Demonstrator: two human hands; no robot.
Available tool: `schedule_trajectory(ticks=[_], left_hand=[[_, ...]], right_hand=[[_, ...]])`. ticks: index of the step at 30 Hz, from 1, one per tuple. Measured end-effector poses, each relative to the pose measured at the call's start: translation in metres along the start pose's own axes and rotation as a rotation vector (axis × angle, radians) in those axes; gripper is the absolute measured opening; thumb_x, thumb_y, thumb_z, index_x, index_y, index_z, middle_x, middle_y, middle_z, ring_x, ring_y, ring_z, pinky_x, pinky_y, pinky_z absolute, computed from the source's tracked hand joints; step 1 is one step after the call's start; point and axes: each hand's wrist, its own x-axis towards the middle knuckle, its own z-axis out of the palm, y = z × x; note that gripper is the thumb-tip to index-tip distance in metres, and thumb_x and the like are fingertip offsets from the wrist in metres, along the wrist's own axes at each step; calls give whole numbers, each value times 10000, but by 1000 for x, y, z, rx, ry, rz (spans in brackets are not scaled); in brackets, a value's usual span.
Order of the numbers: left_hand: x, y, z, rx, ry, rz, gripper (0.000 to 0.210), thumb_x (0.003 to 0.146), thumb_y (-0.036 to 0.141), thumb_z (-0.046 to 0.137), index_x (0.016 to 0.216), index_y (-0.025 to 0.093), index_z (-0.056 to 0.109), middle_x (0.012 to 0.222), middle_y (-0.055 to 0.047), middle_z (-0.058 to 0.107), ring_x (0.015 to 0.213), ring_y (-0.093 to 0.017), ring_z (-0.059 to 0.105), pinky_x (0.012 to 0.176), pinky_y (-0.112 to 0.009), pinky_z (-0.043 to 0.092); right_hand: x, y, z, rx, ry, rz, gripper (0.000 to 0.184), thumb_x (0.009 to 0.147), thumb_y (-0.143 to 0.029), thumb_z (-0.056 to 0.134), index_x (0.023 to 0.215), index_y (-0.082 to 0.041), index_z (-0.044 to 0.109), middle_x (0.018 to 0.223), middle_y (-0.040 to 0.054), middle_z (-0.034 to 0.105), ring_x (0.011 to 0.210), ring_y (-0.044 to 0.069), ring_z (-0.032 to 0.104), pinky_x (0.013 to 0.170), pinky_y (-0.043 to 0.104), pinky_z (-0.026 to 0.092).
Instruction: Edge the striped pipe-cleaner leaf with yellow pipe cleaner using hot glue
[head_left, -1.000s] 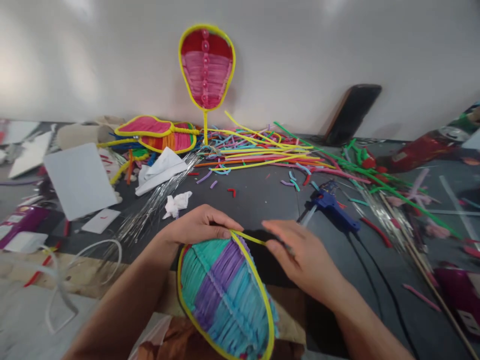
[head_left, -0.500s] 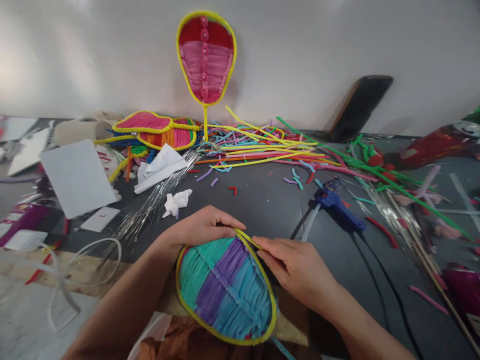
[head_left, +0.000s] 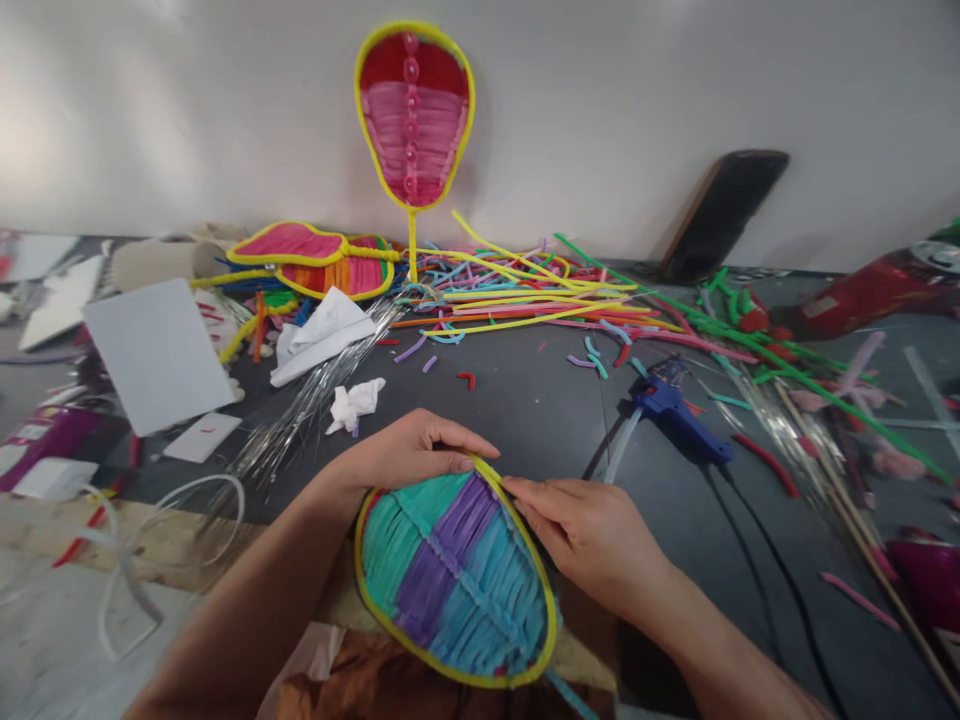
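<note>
An oval pipe-cleaner panel (head_left: 450,580), striped green, purple and blue with a yellow rim, is tilted at the table's front edge. My left hand (head_left: 409,450) grips its upper edge, thumb in front and fingers behind. With thumb and fingertips, my right hand (head_left: 589,530) pinches the end of a yellow pipe cleaner (head_left: 489,474) against the upper right rim. A ridge runs down the panel's middle, and a blue strip (head_left: 570,695) hangs from its lower right. Part of the rim is hidden under my fingers.
A pink, yellow-edged fan shape (head_left: 415,125) stands against the wall. Loose pipe cleaners (head_left: 540,290) are heaped below it. To the right lie a blue glue gun (head_left: 682,420) with its cord, a phone (head_left: 724,215) and a red can (head_left: 862,295). White card (head_left: 159,355) is at left.
My right fingertips have moved slightly left and pressed the yellow pipe cleaner closer to the rim, narrowing the gap. My left hand still holds the panel.
</note>
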Motion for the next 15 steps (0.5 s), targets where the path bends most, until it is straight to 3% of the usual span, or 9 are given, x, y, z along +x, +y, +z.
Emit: schedule_trajectory(ticks=[8, 15], left_hand=[[1, -1, 1, 20, 3, 3, 217, 831, 230, 613, 984, 165, 753, 958, -42, 766, 882, -157, 706, 777, -191, 517], [1, -2, 1, 31, -5, 14, 232, 843, 246, 605, 1017, 181, 745, 979, -36, 763, 891, -158, 704, 789, -199, 516]], right_hand=[[1, 1, -1, -20, -78, 10, 292, 944, -211, 465, 1160, -259, 656, 873, 6, 759, 768, 152, 709, 714, 238, 526], [3, 3, 2, -12, 14, 21, 315, 941, -205, 449, 1199, -177, 628, 980, 78, 742, 831, 183, 703, 765, 301, 555]])
